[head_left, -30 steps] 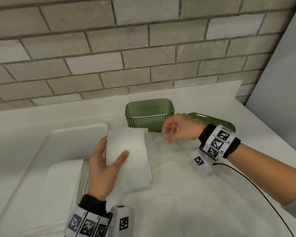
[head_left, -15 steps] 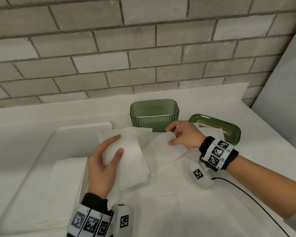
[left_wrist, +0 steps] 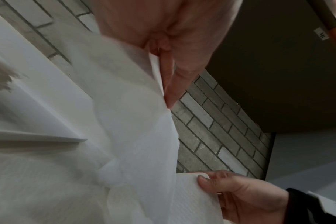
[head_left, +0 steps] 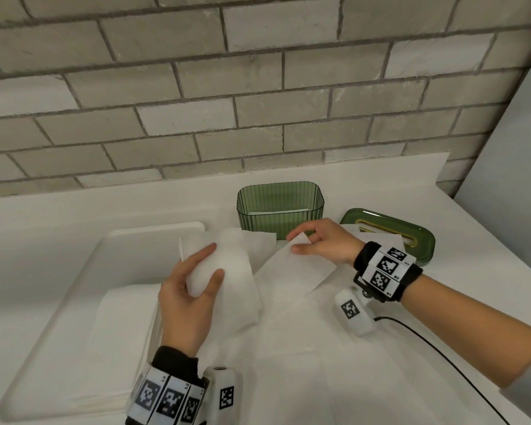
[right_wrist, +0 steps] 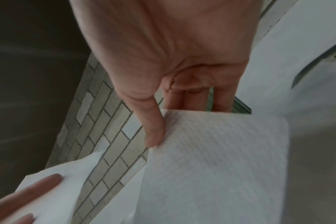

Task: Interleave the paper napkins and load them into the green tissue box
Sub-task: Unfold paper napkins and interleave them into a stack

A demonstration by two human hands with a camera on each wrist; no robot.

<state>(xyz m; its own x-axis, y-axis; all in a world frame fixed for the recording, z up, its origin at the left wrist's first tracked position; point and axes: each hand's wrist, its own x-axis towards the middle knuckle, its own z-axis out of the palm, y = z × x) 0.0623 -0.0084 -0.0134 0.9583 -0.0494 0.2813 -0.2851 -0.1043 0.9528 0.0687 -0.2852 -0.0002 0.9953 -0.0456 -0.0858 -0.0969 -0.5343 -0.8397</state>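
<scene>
The ribbed green tissue box stands open at the back of the counter, with a white sheet low inside it. Its green lid lies to the right. My left hand grips a folded white napkin between thumb and fingers, just above the loose sheets; this napkin fills the left wrist view. My right hand pinches the raised corner of a second napkin in front of the box. In the right wrist view the thumb presses on that napkin.
A white tray at the left holds a stack of flat napkins. More loose white sheets cover the counter in front of me. A brick wall runs behind the box, and a grey panel closes the right side.
My right hand has taken the edge of a napkin and lifted its corner in front of the box. My left hand has moved its folded napkin slightly away from me.
</scene>
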